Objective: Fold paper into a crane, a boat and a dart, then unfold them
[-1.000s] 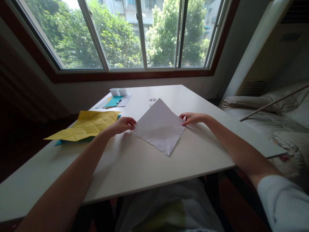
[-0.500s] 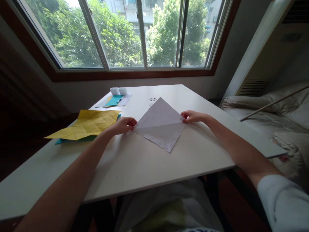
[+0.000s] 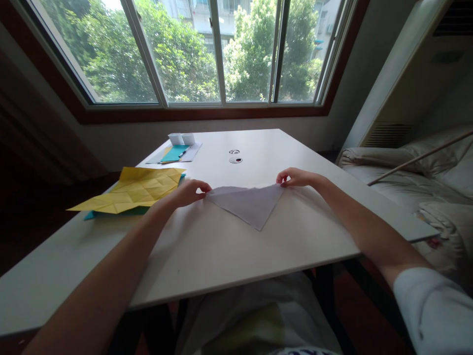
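A white sheet of paper (image 3: 249, 204) lies before me on the white table (image 3: 221, 266), showing as a triangle with its point toward me. Its far half is bent back along the middle crease and is hidden from view. At the sheet's left corner, my left hand (image 3: 190, 192) pinches the paper between thumb and fingers. My right hand (image 3: 296, 177) grips the opposite corner the same way. The top edge between the hands looks slightly wavy.
Left of my left hand lies creased yellow paper (image 3: 136, 190) over a teal sheet (image 3: 135, 211). Farther back are small white paper boxes (image 3: 181, 139), a teal sheet (image 3: 175, 153) and a pen (image 3: 182, 154). Round marks (image 3: 235, 160) sit on the tabletop. A sofa (image 3: 391, 167) stands at right.
The paper's far corner has gone down behind the crease, turning the diamond shape into a triangle. A round mark on the table has come into view. Both hands stay at the side corners.
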{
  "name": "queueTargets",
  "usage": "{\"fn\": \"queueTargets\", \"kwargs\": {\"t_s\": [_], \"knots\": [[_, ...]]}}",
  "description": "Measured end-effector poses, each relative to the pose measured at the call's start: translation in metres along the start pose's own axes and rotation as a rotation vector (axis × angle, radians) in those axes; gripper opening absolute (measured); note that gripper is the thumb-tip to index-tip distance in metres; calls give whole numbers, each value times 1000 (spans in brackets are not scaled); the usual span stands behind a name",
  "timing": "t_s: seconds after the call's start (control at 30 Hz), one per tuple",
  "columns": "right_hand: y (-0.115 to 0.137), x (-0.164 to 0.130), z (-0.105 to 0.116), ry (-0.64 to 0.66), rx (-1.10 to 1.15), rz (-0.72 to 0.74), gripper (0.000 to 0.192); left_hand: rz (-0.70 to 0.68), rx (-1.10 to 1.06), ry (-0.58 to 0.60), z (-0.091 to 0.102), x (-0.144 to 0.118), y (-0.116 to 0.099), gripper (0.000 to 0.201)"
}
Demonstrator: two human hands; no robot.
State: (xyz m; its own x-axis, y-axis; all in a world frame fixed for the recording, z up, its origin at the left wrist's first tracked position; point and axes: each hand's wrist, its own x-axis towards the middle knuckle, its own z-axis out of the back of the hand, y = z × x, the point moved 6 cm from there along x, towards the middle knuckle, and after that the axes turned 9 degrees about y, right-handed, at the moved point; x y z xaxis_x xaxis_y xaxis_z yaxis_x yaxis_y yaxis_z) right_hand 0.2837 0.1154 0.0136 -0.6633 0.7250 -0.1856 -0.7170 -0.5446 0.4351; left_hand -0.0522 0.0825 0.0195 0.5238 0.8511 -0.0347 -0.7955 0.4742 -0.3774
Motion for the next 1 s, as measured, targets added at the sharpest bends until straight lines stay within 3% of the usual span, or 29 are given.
{"fn": "queueTargets", "kwargs": {"t_s": [0.23, 0.37, 0.53, 0.6, 0.77, 0.9, 1.0], "knots": [[2, -2, -1, 60, -20, 12, 23, -122, 65, 78, 0, -2, -10, 23], [11, -7, 2, 96, -80, -23, 28, -73, 151, 114, 0, -5, -22, 23], [37, -8, 3, 31, -246, -58, 20, 74, 416, -7, -2, -7, -56, 30], [49, -6, 2, -25, -332, -103, 23, 23, 423, -43, -8, -5, -74, 33], [78, 1, -14, -74, -450, -78, 27, -252, 344, 61, -35, -1, -103, 38], [100, 7, -30, -46, -415, 69, 36, -289, 338, 69, -41, -1, -109, 38], [113, 10, -40, -31, -406, 102, 45, -274, 351, 36, -37, -3, -112, 36]]}}
